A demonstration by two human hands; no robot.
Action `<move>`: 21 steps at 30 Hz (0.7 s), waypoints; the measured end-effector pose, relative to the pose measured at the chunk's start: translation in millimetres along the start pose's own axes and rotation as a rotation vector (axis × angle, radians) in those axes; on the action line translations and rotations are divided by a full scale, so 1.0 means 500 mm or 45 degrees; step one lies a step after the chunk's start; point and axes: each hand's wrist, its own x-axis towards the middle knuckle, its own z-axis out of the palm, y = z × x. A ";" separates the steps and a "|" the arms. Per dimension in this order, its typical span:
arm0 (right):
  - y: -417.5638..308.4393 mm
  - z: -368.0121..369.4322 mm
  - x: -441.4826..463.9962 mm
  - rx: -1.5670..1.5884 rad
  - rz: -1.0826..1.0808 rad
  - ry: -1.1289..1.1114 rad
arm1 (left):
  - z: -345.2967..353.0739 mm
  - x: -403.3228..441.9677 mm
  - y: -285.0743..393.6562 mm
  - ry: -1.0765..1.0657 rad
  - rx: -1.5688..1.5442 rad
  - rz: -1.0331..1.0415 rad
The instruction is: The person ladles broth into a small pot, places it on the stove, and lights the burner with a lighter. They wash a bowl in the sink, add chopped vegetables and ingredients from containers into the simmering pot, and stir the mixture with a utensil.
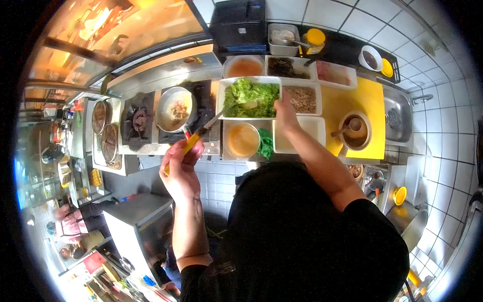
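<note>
My left hand [182, 166] is closed around the yellow and black handle of a long metal utensil [192, 142]. Its metal end reaches the left side of a white tub [251, 116]; I cannot make out its exact kind. Chopped lettuce [251, 95] fills this tub. At the tub's right wall, my right hand [285, 113] grips the edge. A frying pan [175, 110] with pieces of food in it sits on the stove, left of the tub. The red part of its handle shows close to my left fingers.
Below the lettuce stand a bowl of orange-brown liquid [243, 140], green leaves [265, 143] and a white tray [312, 136]. A tub of brown crumbly food [303, 98] is alongside. Rightward are a yellow board [375, 113] bearing a wooden-handled pot [355, 132], and a sink [397, 105].
</note>
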 end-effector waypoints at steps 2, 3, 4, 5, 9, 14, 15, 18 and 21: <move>-0.005 0.001 0.000 -0.016 -0.074 0.018 | -0.021 0.010 0.010 0.120 -0.030 -0.009; -0.006 -0.002 -0.005 -0.065 0.023 0.047 | -0.031 0.015 0.016 0.183 -0.046 -0.011; 0.008 -0.002 0.000 0.000 -0.022 0.050 | -0.037 0.019 0.024 0.209 -0.070 0.013; 0.031 -0.005 0.008 0.067 -0.065 0.052 | -0.044 0.022 0.032 0.237 -0.092 0.038; 0.031 -0.062 -0.010 0.227 0.124 0.045 | -0.085 0.046 0.056 0.375 -0.126 0.143; 0.061 -0.225 -0.036 0.324 0.447 0.173 | -0.179 0.104 -0.011 0.490 -0.038 0.291; 0.064 -0.265 -0.044 0.365 0.432 0.229 | -0.208 0.123 -0.050 0.452 0.009 0.359; 0.057 -0.388 -0.061 0.466 0.401 0.475 | -0.238 0.167 -0.138 0.230 0.816 0.321; 0.154 -0.572 -0.055 0.227 0.064 0.447 | -0.289 0.192 -0.180 -0.376 1.754 0.905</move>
